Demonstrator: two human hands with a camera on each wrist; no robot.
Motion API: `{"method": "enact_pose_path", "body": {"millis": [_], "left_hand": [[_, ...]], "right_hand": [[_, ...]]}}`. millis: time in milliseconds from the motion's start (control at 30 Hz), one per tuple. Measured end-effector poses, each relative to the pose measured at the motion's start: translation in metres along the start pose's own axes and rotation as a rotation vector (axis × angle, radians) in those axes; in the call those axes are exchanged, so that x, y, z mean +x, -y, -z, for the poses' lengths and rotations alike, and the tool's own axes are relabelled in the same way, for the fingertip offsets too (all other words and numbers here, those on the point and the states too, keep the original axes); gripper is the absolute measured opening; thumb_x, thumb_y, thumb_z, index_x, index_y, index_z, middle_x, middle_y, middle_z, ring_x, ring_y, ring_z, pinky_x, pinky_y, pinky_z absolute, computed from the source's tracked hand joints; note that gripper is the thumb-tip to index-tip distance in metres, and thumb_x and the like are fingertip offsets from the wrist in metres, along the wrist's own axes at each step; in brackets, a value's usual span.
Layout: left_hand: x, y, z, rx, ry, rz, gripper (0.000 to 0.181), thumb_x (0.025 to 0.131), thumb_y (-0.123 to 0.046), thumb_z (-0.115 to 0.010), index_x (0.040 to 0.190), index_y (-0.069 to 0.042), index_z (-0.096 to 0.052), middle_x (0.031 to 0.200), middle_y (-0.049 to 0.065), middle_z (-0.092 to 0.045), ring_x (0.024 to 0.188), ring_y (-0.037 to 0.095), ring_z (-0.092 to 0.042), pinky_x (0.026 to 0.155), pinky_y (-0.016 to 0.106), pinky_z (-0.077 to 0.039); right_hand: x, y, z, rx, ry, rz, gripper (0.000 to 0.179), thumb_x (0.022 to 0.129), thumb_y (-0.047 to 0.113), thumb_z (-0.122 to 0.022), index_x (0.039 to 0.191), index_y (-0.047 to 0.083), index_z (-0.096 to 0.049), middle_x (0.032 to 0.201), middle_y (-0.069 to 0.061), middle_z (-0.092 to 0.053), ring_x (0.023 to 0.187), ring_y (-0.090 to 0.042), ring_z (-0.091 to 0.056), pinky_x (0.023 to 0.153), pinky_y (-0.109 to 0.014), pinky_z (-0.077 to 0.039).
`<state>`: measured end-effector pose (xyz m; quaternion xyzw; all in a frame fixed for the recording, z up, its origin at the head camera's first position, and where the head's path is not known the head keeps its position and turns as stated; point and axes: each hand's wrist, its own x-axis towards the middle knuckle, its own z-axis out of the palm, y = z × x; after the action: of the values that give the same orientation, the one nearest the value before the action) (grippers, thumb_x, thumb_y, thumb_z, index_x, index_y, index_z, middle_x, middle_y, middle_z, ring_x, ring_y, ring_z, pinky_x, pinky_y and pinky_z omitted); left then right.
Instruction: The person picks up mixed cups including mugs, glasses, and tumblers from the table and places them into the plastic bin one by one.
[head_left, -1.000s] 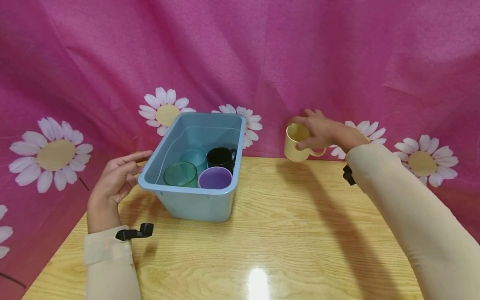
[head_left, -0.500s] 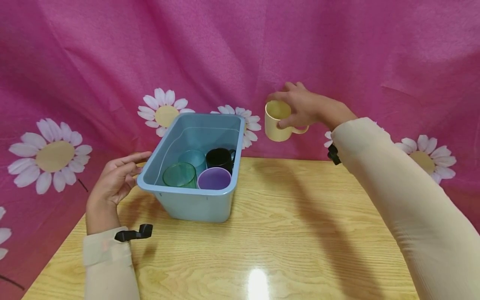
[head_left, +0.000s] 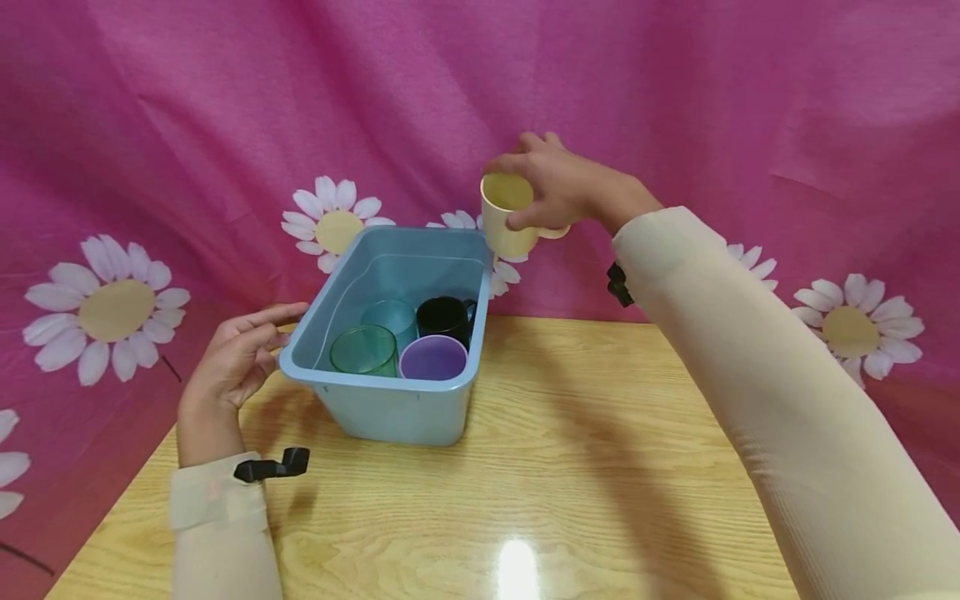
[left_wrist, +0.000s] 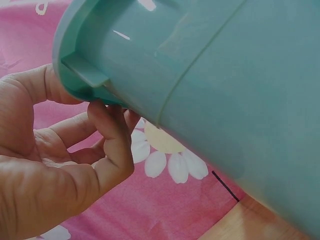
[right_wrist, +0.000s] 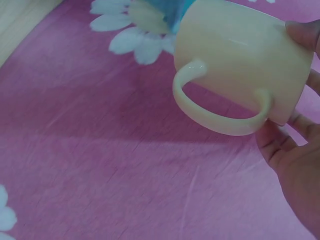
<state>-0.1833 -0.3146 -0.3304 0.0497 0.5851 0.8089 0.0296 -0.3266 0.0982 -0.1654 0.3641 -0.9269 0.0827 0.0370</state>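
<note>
My right hand (head_left: pixel 566 185) grips a pale yellow mug (head_left: pixel 504 227) by its rim, thumb on the near side and fingers across the top. The mug hangs upright in the air at the tub's far right corner, its handle (right_wrist: pixel 220 122) pointing right in the head view. At the left corner of a blue-grey plastic tub (head_left: pixel 390 410), my left hand (head_left: pixel 238 360) pinches the rim, the thumb from below in the left wrist view. Inside the tub stand a green glass cup (head_left: pixel 365 351), a light blue cup (head_left: pixel 392 320), a black mug (head_left: pixel 442 317) and a purple cup (head_left: pixel 433 358).
The tub stands on a light wooden table (head_left: pixel 570 467). A pink cloth (head_left: pixel 675 100) printed with white daisies hangs right behind the table and along its left side. Black straps with small mounts sit at both wrists.
My right hand has lifted the yellow mug from the table's back edge and carried it up and left to the tub. The left hand and tub have stayed in place.
</note>
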Motion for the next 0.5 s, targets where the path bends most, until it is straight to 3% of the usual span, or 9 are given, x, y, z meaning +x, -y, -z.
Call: {"method": "enact_pose_path", "body": {"millis": [200, 500], "left_hand": [[-0.002, 0.000, -0.001, -0.027, 0.006, -0.011, 0.045, 0.097, 0.012, -0.042, 0.120, -0.005, -0.076, 0.114, 0.004, -0.073, 0.069, 0.009, -0.064, 0.049, 0.012, -0.045], [-0.006, 0.001, -0.004, 0.005, -0.013, -0.017, 0.044, 0.097, 0.011, -0.043, 0.120, -0.006, -0.076, 0.114, 0.002, -0.073, 0.073, 0.010, -0.065, 0.049, 0.012, -0.045]], "right_hand": [[0.017, 0.015, -0.001, -0.010, -0.015, 0.054, 0.069, 0.087, 0.030, -0.070, 0.152, 0.023, -0.049, 0.135, -0.017, -0.043, 0.117, -0.032, -0.034, 0.084, -0.045, -0.045], [0.037, 0.032, -0.011, -0.009, -0.012, 0.091, 0.068, 0.089, 0.032, -0.068, 0.153, 0.023, -0.048, 0.137, -0.015, -0.042, 0.121, -0.030, -0.032, 0.090, -0.046, -0.046]]}}
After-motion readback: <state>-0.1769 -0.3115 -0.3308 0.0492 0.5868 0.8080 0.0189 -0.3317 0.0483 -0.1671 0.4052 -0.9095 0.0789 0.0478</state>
